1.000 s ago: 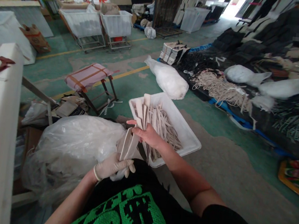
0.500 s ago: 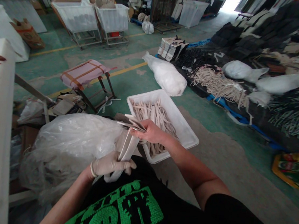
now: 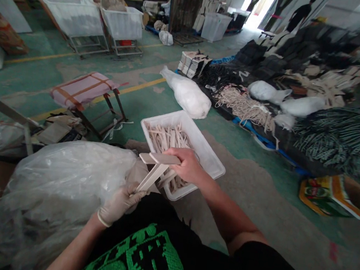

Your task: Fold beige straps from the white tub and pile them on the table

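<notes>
My left hand, in a pale glove, is closed round the lower end of some long whitish strips. The fingers of my right hand, which is bare, pinch flat pale strip ends that point left. Both hands are in front of my body, the right one higher, over the near-left side of a white plastic bin. Inside the bin lies a heap of beige strips. How many strips I hold is hard to tell.
A large clear plastic bag bulges at left, below a pink-topped stool. Beyond the bin lies a white wrapped bundle. Cords and bags cover a mat at right, near an open carton. A person stands far back.
The view has turned right, bringing the carton and a distant person into sight. My left hand has closed lower round the strips, and the ends at my right hand now lie flatter and together.
</notes>
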A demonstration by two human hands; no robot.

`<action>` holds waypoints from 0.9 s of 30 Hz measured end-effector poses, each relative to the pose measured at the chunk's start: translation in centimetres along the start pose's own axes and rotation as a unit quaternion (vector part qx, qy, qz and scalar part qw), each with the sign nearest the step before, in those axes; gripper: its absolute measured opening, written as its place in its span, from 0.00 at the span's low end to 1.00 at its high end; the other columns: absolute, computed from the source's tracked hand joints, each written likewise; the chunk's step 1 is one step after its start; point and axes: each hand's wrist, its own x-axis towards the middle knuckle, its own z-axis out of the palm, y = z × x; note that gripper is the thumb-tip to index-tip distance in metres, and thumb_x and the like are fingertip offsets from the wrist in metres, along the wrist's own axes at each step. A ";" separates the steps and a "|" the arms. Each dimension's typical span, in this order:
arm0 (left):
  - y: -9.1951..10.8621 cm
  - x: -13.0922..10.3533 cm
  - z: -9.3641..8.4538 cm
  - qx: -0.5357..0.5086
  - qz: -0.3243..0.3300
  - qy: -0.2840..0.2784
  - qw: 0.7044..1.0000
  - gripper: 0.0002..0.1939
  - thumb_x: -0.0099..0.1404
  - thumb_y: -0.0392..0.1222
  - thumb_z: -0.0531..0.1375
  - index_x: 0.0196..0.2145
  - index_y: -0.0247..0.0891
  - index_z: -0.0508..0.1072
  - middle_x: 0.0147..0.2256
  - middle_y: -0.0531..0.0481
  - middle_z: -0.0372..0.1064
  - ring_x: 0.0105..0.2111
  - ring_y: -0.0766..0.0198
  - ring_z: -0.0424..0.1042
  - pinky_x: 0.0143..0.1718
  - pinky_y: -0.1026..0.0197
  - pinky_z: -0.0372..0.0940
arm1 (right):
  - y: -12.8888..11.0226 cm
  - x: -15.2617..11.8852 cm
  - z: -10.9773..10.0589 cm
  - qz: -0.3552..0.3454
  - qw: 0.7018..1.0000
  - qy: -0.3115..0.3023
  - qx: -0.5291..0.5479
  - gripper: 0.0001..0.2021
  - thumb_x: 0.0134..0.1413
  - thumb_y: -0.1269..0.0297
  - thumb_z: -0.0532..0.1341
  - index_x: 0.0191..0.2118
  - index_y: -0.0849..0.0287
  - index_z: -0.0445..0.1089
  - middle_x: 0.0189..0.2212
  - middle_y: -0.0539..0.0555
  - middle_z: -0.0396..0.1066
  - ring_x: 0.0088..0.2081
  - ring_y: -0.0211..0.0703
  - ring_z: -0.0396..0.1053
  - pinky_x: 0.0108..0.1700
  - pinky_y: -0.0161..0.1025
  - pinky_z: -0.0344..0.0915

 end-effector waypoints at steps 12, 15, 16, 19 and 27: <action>-4.5 -3.9 -8.2 -0.002 0.022 0.270 0.963 0.34 0.56 0.64 0.67 0.50 0.35 0.78 0.50 0.37 0.77 0.54 0.46 0.74 0.64 0.46 0.59 | 1.8 3.0 -11.6 -0.041 0.956 0.083 -0.279 0.09 0.53 0.73 0.64 0.39 0.55 0.79 0.28 0.52 0.77 0.32 0.41 0.73 0.34 0.39 0.59; -6.9 -5.4 -10.3 -0.035 -0.001 0.333 0.942 0.36 0.55 0.65 0.67 0.51 0.34 0.78 0.50 0.36 0.77 0.54 0.46 0.75 0.65 0.44 0.58 | 3.2 4.2 -11.8 0.062 0.915 0.102 -0.386 0.11 0.56 0.66 0.66 0.46 0.51 0.79 0.33 0.55 0.79 0.35 0.47 0.75 0.35 0.42 0.61; -7.7 -5.7 -10.8 -0.050 -0.007 0.347 0.936 0.37 0.54 0.66 0.68 0.51 0.33 0.78 0.50 0.36 0.77 0.53 0.46 0.75 0.65 0.43 0.59 | 3.4 4.3 -11.5 0.093 0.907 0.104 -0.396 0.12 0.57 0.64 0.65 0.47 0.51 0.78 0.35 0.55 0.80 0.37 0.50 0.75 0.37 0.43 0.63; -9.5 -6.0 -12.2 -0.071 -0.010 0.375 0.924 0.39 0.52 0.65 0.68 0.51 0.31 0.78 0.52 0.34 0.77 0.53 0.45 0.76 0.64 0.43 0.61 | 3.1 4.2 -10.2 0.147 0.932 0.066 -0.326 0.13 0.62 0.59 0.60 0.47 0.55 0.77 0.34 0.56 0.79 0.34 0.51 0.74 0.38 0.47 0.67; -11.9 -1.9 -13.1 0.185 -0.153 0.373 0.896 0.21 0.61 0.51 0.64 0.47 0.35 0.79 0.53 0.38 0.76 0.57 0.48 0.72 0.59 0.53 0.64 | 1.2 1.3 -0.7 0.194 0.908 -0.338 0.153 0.25 0.62 0.44 0.58 0.49 0.61 0.73 0.24 0.52 0.72 0.20 0.35 0.61 0.21 0.32 0.58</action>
